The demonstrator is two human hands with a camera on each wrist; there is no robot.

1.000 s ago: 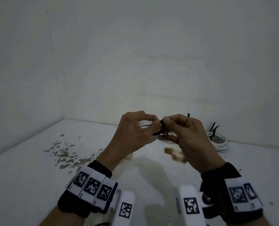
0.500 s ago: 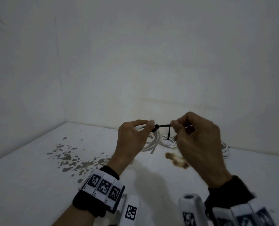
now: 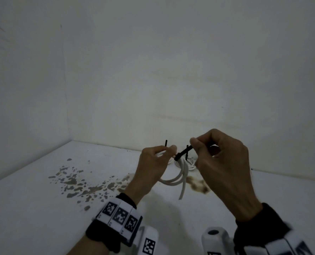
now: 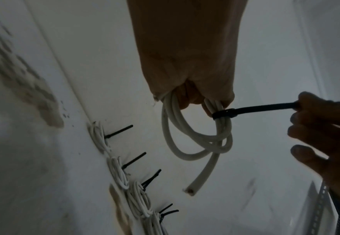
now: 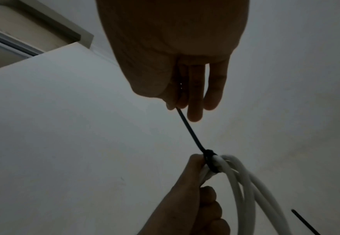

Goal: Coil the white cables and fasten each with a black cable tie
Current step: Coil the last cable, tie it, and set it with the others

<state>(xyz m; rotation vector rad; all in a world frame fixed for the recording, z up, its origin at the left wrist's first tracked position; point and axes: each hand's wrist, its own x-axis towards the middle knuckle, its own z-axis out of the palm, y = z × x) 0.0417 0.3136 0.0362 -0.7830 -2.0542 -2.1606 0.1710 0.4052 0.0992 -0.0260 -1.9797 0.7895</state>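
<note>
My left hand (image 3: 158,159) grips a coiled white cable (image 3: 178,176) above the white table; the coil hangs below the fist and one cut end dangles free (image 4: 192,190). A black cable tie (image 3: 183,152) is looped tight round the coil beside my left fingers (image 4: 223,113). My right hand (image 3: 217,153) pinches the tie's tail between thumb and forefinger and holds it taut, up and to the right (image 5: 189,128). The left hand (image 5: 197,195) and the coil (image 5: 243,182) also show in the right wrist view.
Several tied white coils (image 4: 118,170) with black tie tails sticking up lie in a row along the back wall; one tail (image 3: 166,143) shows behind my left hand. Brown stains (image 3: 79,183) mark the table left and centre. Walls close the back and left.
The hands were together at the coil; my right hand has drawn the tie's tail out to the right and upward, cinching the loop. The coil now hangs lower below my left fist.
</note>
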